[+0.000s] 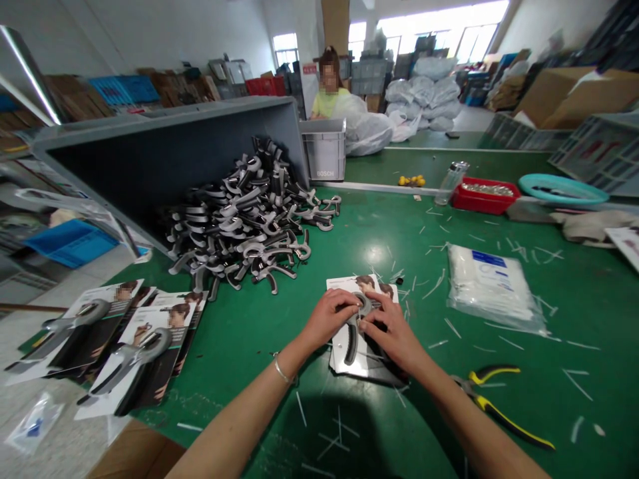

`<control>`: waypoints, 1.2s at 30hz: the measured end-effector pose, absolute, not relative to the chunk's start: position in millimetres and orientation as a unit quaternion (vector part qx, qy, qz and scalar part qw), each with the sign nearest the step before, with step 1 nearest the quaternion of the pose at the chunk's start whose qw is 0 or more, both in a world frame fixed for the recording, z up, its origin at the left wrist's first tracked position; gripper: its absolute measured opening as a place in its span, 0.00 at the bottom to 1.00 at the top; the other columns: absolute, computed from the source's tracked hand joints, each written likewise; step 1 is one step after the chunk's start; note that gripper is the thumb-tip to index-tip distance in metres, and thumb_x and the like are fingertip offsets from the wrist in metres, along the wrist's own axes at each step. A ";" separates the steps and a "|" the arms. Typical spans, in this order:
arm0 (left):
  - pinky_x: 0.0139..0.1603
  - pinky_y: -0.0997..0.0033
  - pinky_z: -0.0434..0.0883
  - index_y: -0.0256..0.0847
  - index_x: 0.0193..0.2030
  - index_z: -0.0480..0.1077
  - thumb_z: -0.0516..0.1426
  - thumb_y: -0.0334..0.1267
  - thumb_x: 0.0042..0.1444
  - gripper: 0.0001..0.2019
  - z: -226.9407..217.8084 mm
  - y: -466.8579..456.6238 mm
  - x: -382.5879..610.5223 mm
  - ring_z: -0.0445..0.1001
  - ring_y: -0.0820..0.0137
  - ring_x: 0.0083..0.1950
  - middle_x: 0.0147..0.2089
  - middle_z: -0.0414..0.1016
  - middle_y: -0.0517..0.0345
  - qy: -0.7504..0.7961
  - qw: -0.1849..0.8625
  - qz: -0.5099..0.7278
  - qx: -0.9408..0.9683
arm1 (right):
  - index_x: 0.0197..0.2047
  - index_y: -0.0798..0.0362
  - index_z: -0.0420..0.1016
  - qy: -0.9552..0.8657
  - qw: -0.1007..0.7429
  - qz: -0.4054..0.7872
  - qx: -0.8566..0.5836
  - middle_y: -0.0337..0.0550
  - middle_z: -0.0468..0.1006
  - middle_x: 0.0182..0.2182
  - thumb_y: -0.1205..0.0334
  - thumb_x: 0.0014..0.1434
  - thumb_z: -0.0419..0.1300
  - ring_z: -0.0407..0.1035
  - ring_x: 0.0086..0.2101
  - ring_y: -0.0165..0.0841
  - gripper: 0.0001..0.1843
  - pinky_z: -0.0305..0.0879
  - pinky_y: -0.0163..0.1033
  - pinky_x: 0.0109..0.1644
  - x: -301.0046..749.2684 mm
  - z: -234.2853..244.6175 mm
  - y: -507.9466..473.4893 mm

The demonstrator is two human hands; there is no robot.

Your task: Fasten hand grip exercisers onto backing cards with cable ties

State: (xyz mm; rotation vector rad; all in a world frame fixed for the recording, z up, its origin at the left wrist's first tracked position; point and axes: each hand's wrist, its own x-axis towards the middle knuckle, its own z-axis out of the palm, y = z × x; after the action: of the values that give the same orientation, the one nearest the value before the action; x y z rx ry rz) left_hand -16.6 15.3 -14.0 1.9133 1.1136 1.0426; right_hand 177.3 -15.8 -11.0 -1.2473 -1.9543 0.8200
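A grey-and-black hand grip (352, 342), with a rounded head and a ribbed dark handle, lies on a small stack of printed cards (344, 352) in front of me. My left hand (332, 316) pinches at the left side of its head. From the right, my right hand (392, 326) has its bent fingers pressed on the same head and handle. The fingertips of both hands almost meet there. Whether a thin tie is between them I cannot make out.
Many hand grips (249, 219) spill from a tipped grey bin (294, 133). Carded ones (144, 352) lie at left. Yellow-handled pliers (499, 406), a bag of white ties (489, 283) and a red tray (484, 206) are at right. Cut strips litter the green table. A person (327, 100) sits opposite.
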 end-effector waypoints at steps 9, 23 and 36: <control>0.56 0.61 0.64 0.43 0.38 0.79 0.61 0.34 0.59 0.04 -10.8 11.7 -17.6 0.74 0.65 0.48 0.42 0.80 0.55 0.431 0.337 0.394 0.739 | 0.32 0.49 0.79 -0.744 0.333 0.314 -0.487 0.44 0.64 0.63 0.58 0.61 0.61 0.55 0.63 0.45 0.08 0.49 0.56 0.65 175.7 -11.6 -15.3; 0.48 0.66 0.66 0.41 0.35 0.77 0.58 0.40 0.62 0.08 9.9 15.3 -28.8 0.74 0.66 0.42 0.36 0.79 0.57 0.431 0.342 0.326 0.769 | 0.39 0.47 0.78 -0.723 0.376 0.312 -0.488 0.45 0.69 0.59 0.60 0.63 0.58 0.58 0.61 0.43 0.06 0.50 0.57 0.65 166.2 -15.2 -12.6; 0.50 0.56 0.65 0.37 0.37 0.72 0.50 0.29 0.64 0.10 -2.7 -49.6 0.8 0.68 0.59 0.44 0.39 0.74 0.48 0.393 0.045 0.209 0.894 | 0.47 0.50 0.72 -0.659 0.459 0.285 -0.523 0.48 0.73 0.55 0.67 0.57 0.56 0.64 0.55 0.42 0.14 0.57 0.52 0.59 136.9 -22.9 -8.4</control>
State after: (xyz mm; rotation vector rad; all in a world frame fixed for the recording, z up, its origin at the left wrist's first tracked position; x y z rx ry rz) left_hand 0.8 -49.6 -2.7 2.7320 1.2007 0.6391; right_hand 136.9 -8.4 -22.9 -1.2892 -1.6225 0.7022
